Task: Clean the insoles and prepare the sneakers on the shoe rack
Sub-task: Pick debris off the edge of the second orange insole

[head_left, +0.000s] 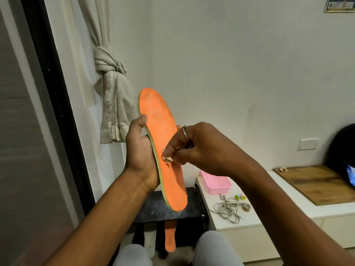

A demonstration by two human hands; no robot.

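Note:
An orange insole (161,120) with a greenish edge is held up in front of me, toe end up. My left hand (140,148) grips it from behind at mid-length, thumb on its left edge. My right hand (194,144), with a ring on one finger, pinches a small white wad (167,159) and presses it on the insole's face. A second orange insole (170,237) lies lower down, under the black top of the shoe rack (155,210). No sneaker shows clearly.
A white cabinet (255,214) to the right bears a pink tray (217,184), a tangle of grey laces (227,211), small caps and a wooden board (317,183). A knotted curtain (109,93) hangs at the left by a dark door frame. My knees are at the bottom.

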